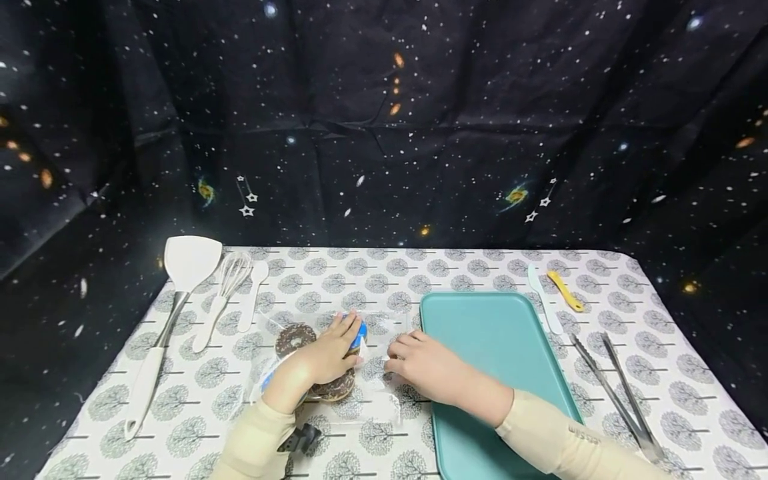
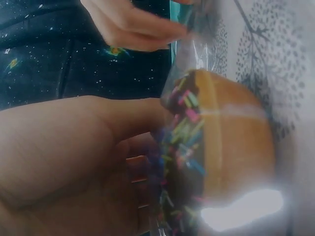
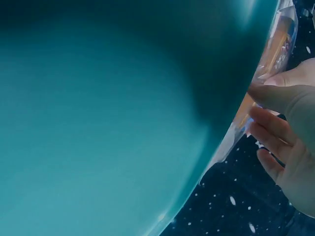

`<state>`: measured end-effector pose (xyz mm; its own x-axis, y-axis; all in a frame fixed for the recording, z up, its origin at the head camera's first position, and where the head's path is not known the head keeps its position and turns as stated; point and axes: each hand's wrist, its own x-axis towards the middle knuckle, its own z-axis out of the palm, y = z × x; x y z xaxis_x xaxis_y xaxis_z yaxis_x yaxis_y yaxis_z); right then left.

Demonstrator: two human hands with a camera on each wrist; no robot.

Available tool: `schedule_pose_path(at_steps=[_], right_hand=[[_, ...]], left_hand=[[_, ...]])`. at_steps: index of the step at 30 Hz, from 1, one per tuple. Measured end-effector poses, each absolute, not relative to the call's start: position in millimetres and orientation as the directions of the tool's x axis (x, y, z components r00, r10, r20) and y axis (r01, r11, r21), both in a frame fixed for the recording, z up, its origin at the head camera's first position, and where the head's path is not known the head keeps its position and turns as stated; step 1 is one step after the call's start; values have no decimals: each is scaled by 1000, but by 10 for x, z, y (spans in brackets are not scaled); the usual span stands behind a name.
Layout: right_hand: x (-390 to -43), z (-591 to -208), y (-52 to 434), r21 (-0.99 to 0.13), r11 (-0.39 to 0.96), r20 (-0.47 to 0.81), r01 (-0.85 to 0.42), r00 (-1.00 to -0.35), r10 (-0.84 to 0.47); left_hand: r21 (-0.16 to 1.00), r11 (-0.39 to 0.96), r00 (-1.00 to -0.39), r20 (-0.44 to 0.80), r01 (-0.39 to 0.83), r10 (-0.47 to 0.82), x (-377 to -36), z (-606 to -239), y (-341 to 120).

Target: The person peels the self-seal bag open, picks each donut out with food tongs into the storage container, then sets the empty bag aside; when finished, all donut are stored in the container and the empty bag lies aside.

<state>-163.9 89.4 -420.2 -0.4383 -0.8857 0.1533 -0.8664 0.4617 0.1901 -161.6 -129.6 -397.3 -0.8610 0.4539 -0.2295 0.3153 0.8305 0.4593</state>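
Clear bag (image 1: 372, 373) of donuts sits lower centre of frame, just left of the teal tray (image 1: 480, 320). Left hand (image 1: 327, 357) lies on the sprinkled donut (image 2: 216, 152) thru the plastic, fingers curled over it. Right hand (image 1: 420, 363) pinches the bag edge. Best approach, imo: keep the donut pinned, pull the plastic gently, don't squash the icing.

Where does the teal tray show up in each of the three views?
Head: teal tray lies right of centre on the table, under the right forearm.
Left wrist: only a thin teal sliver at the top edge.
Right wrist: fills most of the picture.
Shared landmark: the clear plastic bag beside the tray.
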Motion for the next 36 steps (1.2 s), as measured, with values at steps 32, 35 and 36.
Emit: schedule_pose_path(at_steps=[32, 35, 36], right_hand=[[-1566, -4127, 1030, 139, 371, 207, -918, -340, -917], [-1527, -4143, 974, 178, 326, 178, -928, -296, -939], [-1515, -4157, 956, 189, 312, 166, -931, -283, -945]], left_hand=[[454, 837, -856, -254, 305, 450, -1638, -3994, -1311], [449, 842, -859, -257, 301, 444, -1629, -3984, -1304], [449, 842, -860, -256, 299, 442, -1628, -3985, -1302]])
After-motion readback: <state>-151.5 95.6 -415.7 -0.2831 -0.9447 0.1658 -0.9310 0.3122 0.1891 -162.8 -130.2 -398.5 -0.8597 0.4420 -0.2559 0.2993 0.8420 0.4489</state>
